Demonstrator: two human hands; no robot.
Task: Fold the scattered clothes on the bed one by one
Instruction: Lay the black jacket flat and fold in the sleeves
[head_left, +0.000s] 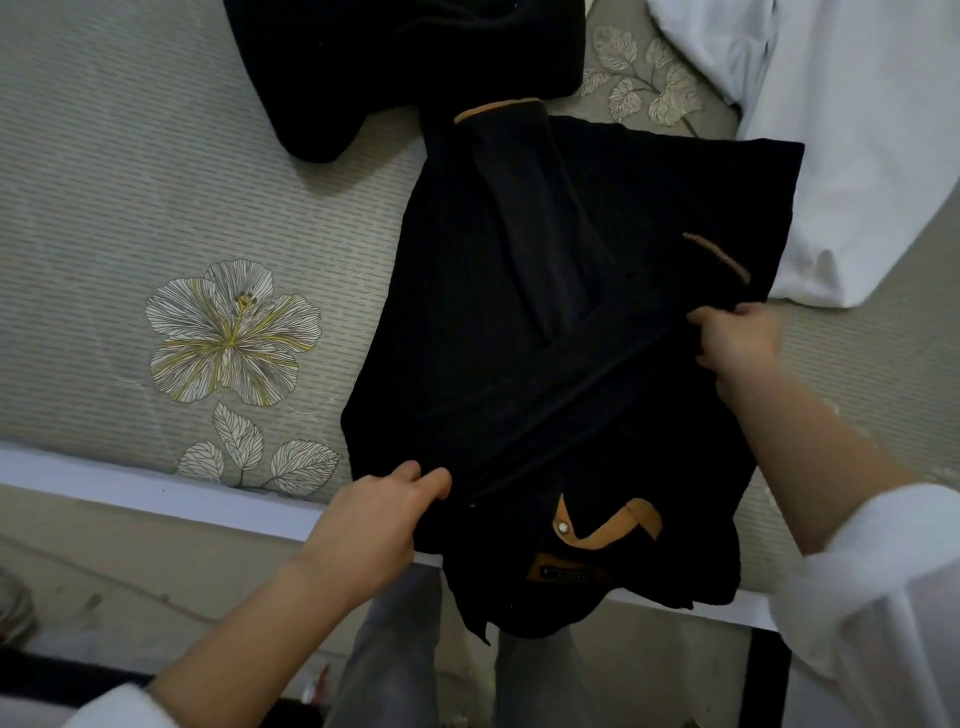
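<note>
A black shirt with tan trim (545, 291) lies on the bed, its collar hanging over the near bed edge and both sleeves laid across its body. My left hand (374, 514) grips the shirt's near left edge, where a folded sleeve ends. On the right side, my right hand (737, 338) pinches the shirt's edge just below a tan pocket strip. A second black garment (395, 62) lies at the far side of the bed, and a white garment (852, 130) is heaped at the far right.
The bed has a grey-green floral mattress cover (156, 208) and a white frame rail (156, 493) along its near edge. Below the rail are the floor and my grey trouser legs (384, 654). A shoe (10, 603) shows at the far left.
</note>
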